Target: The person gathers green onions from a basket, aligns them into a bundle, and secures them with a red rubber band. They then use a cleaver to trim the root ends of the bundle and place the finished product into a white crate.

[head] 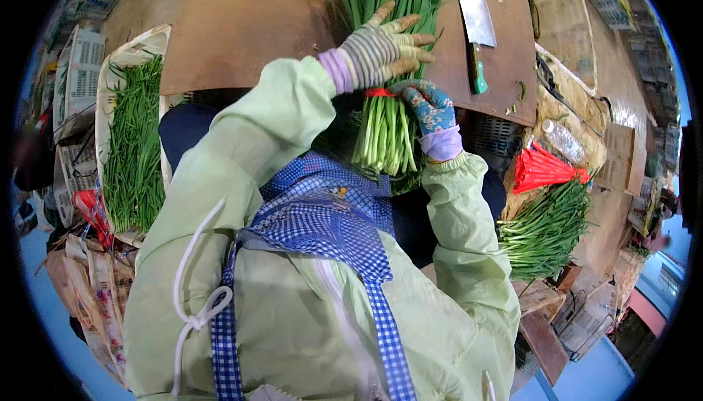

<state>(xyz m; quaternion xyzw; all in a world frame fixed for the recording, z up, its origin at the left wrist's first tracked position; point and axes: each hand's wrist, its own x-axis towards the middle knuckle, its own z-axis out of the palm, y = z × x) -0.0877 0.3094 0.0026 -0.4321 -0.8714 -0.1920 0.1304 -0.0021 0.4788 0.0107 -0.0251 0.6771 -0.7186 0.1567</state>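
Note:
A thick bunch of garlic chives (386, 132) lies over the near edge of a brown board, its pale cut stems pointing towards my body. A red band (380, 93) circles it where leaves meet stems. My left hand (379, 52), in a striped glove with soiled fingertips, rests across the leaves with its fingers spread. At the right end of the band, my right hand (431, 107) in a blue flowered glove has its fingers curled on the bunch; the fingertips are partly hidden. A cleaver (476, 27) with a green and black handle lies on the board to the right.
Left of the board (236, 33) stands a white plastic crate (101, 126) of loose chives (132, 148). To the right are red ties (541, 167), a clear plastic bottle (564, 140) and a pile of chives (544, 230). A pale bin (587, 33) stands beyond the cleaver.

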